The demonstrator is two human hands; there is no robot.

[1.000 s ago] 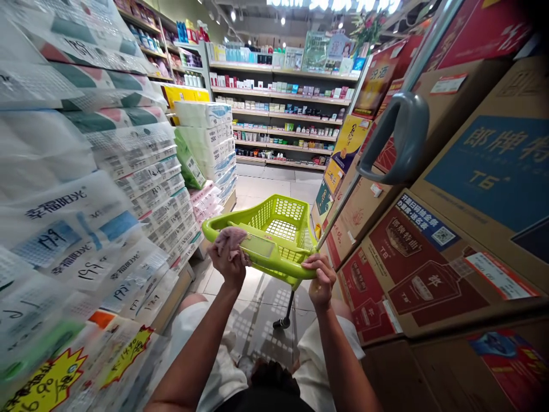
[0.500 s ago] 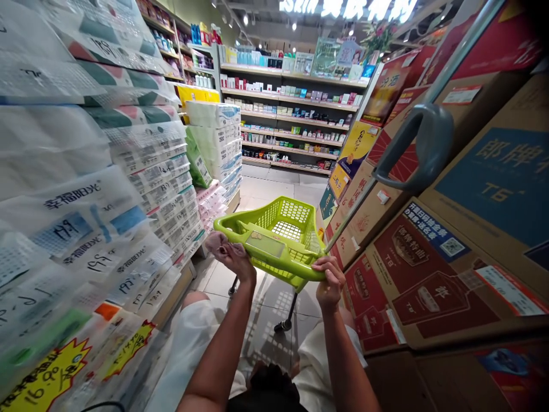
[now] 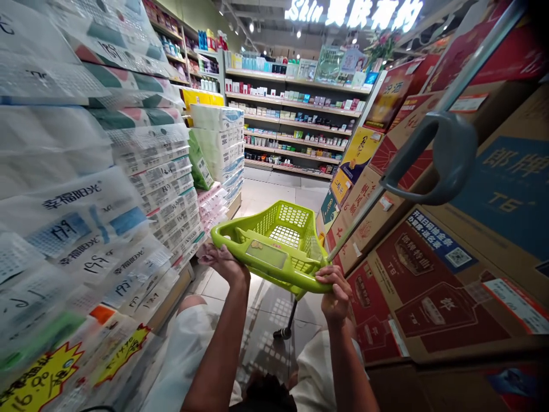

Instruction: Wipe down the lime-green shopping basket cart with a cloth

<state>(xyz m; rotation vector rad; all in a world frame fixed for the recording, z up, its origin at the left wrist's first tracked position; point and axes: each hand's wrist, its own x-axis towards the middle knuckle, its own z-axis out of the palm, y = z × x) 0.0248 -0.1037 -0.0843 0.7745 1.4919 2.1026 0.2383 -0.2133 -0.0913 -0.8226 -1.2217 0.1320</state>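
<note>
A small lime-green shopping cart with a basket of pierced plastic stands before me, its handle bar toward my body. At the bar's left end, my left hand is closed on a pinkish-grey cloth, held against the underside of the handle; part of the cloth is hidden by the fingers. My right hand grips the right end of the bar, fingers over the top. A clear panel is set in the middle of the bar. Beside the right hand rises a metal pole with a grey loop handle.
Stacked tissue packs with handwritten prices line the left side. Liquor cartons are piled close on the right. A tiled aisle leads to a cosmetics shelf at the back.
My left hand and the cloth have shifted slightly left and down at the bar's end. The right hand sits a little lower right, still gripping. The pole's grey loop appears farther right.
</note>
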